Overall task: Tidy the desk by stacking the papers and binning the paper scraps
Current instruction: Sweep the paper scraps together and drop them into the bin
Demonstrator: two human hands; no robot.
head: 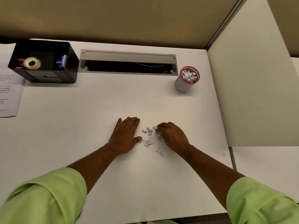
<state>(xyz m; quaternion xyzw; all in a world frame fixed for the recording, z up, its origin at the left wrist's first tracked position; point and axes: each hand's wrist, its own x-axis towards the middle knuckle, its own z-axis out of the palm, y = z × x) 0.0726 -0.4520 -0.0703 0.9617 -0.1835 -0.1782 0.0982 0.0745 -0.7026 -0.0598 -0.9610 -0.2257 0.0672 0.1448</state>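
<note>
A small heap of white paper scraps (148, 136) lies in the middle of the white desk (97, 102), between my two hands. My left hand (127, 135) rests flat on the desk with straight fingers, its thumb touching the heap's left side. My right hand (171, 136) sits at the heap's right side with curled fingers pinching scraps. A few more scraps (159, 150) lie just below the heap. A small round bin (186, 80) with a red rim, full of scraps, stands at the back right. The stacked papers (9, 88) lie at the far left edge.
A black desk organiser (47, 62) holding a tape roll and clips stands at the back left. A grey cable slot (127, 63) is set into the desk's back. A white partition (250, 94) walls off the right side. One stray scrap (224, 154) lies by the desk's right edge.
</note>
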